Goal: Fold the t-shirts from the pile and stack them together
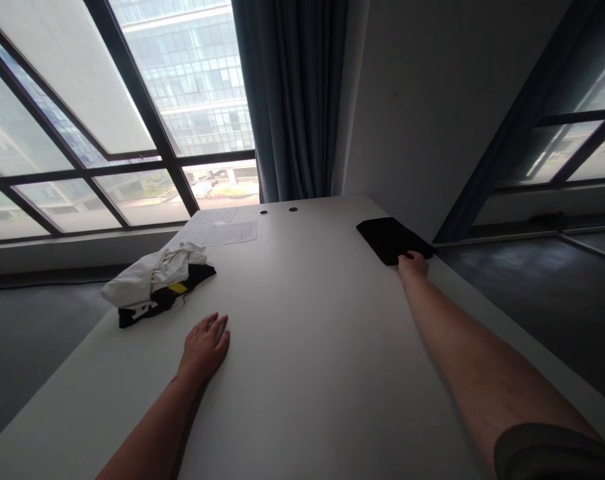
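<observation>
On the right side of the white table (302,347) lies a flat, dark folded black cloth (390,239); its exact kind does not show. My right hand (413,262) is at its near edge, with the fingers closed on the fabric. My left hand (206,343) rests palm down on the tabletop, fingers stretched and holding nothing. Beyond it to the left sits a crumpled heap: a white cloth (150,272) lying over a black cloth with yellow and white marks (158,300).
Sheets of paper (232,232) lie at the table's far left, near two round cable holes (293,209). A blue curtain (295,100), windows (192,80) and a grey wall (417,100) stand behind the table. Dark floor (527,287) shows past the right edge.
</observation>
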Available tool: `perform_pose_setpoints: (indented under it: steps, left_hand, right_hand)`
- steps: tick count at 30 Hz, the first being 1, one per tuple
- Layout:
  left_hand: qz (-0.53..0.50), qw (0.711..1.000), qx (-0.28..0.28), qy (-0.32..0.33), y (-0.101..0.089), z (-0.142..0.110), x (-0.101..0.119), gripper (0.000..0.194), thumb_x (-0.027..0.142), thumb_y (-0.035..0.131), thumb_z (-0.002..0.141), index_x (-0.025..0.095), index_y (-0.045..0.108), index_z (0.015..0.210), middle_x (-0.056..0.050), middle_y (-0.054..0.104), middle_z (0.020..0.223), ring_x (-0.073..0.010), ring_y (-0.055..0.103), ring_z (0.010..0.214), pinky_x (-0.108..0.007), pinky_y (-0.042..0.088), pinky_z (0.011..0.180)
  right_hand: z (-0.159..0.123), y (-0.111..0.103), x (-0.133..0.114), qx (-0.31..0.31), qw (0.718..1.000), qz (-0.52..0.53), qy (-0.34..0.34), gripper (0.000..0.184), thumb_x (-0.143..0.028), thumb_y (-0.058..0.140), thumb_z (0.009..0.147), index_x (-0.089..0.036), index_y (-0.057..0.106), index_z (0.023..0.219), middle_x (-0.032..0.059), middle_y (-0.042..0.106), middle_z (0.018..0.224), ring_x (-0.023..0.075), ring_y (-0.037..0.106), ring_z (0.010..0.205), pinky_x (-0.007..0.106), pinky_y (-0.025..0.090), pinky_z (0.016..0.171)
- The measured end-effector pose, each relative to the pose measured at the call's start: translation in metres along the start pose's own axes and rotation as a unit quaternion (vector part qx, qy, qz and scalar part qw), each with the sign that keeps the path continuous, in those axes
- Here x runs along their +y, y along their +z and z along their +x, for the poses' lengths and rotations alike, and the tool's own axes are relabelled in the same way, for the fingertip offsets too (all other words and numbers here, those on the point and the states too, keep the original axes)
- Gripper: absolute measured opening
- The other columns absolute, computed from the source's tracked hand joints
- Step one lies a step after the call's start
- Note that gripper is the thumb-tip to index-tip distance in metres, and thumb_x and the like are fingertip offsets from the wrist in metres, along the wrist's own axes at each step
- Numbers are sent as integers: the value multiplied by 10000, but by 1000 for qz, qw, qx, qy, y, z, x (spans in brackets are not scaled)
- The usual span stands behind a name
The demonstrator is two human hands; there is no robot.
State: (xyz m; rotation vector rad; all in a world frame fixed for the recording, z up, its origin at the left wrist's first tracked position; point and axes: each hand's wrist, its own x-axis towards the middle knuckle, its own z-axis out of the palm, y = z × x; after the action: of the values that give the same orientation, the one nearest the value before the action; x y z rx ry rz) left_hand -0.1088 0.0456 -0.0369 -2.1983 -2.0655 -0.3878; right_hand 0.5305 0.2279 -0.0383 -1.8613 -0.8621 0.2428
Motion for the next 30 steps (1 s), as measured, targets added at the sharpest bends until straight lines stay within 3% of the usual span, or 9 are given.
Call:
perform_pose_setpoints:
  steps: [3,5,9,11,13,21,30]
  left_hand:
    - [-5,1000,1,-3,2,1,1,504,417,464,978,234,643,1412,-111,580,1487,-313,538,1368,-473,402,1180]
    - [-5,1000,3,-1,5,2,1,506,413,464,979,230,637,1418,-118,577,1491,-314,531,1375,-479,392,1185]
    - [5,1000,1,1,7,4,1,506,416,451,986,235,635,1422,-120,572,1502,-318,533,1378,-490,387,1185]
    - [5,1000,-6,2,6,3,2,509,423,447,991,236,632,1426,-118,565,1514,-314,526,1391,-482,386,1187]
    - [2,1000,-14,5,3,1,3,516,428,447,993,231,624,1436,-118,556,1528,-310,516,1407,-469,382,1193]
    - [-13,999,-49,17,-9,-18,6,516,428,461,1002,236,602,1459,-113,522,1570,-279,480,1449,-431,353,1211]
    - [-28,999,-27,20,-15,-22,3,483,438,469,998,267,631,1419,-92,561,1530,-279,533,1389,-419,404,1160]
  right_hand:
    - [-41,-7,-7,10,992,-94,-81,466,-168,543,881,-103,555,1342,246,486,1344,328,470,1274,489,412,1090]
    - [-75,-9,-15,-62,967,-161,-186,432,-148,532,899,-118,579,1328,241,490,1370,325,445,1296,461,373,1111]
    - [-146,-9,-30,-191,921,-183,-285,258,-205,629,877,-212,731,1114,116,640,1215,264,552,1123,364,390,1071]
    - [-177,-11,-38,-250,879,-214,-346,305,-218,562,928,-200,729,1182,124,644,1246,268,547,1139,366,371,1083]
    - [-204,-16,-45,-272,850,-237,-385,357,-215,501,960,-178,708,1248,135,637,1272,270,539,1152,365,364,1081]
    - [-272,-45,-57,-252,838,-260,-409,291,-183,529,944,-169,725,1157,124,646,1175,248,549,1094,324,384,1028]
    - [-298,-74,-48,-267,834,-231,-424,271,-179,534,937,-178,722,1133,113,647,1155,235,563,1076,319,398,1022]
